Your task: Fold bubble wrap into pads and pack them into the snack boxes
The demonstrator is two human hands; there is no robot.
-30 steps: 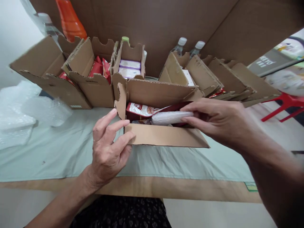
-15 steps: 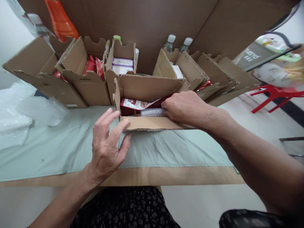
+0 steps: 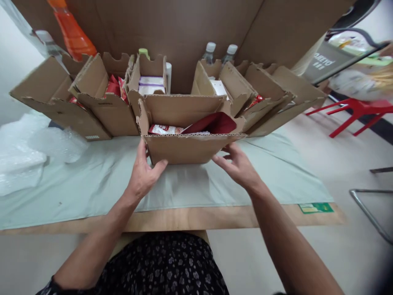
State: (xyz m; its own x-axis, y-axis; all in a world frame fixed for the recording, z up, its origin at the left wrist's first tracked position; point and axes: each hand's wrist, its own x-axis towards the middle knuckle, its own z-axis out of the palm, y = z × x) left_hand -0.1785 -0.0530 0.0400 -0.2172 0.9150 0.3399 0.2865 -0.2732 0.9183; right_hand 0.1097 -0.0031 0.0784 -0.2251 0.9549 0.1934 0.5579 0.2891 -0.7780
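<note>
An open cardboard box [image 3: 184, 149] stands before me, its front wall facing me. Inside lie a red and white printed packet [image 3: 166, 129] and a dark red packet [image 3: 215, 123], partly hidden by the front wall. My left hand [image 3: 144, 172] grips the box's lower left side, thumb along the front and fingers round the edge. At the lower right corner, my right hand [image 3: 238, 166] holds the box too, its fingertips partly out of sight behind the cardboard.
Behind stand several cardboard bins [image 3: 89, 110] with packets and small boxes, backed by bottles such as an orange one [image 3: 73, 35]. Bubble wrap [image 3: 24, 147] lies at left on the pale green cloth [image 3: 184, 188]. A green card [image 3: 316, 208] is at the table edge; a red stool [image 3: 359, 108] stands right.
My right hand has come out of the box and moved to its lower right corner. My left hand has closed on the left side. The box now shows its front wall more fully.
</note>
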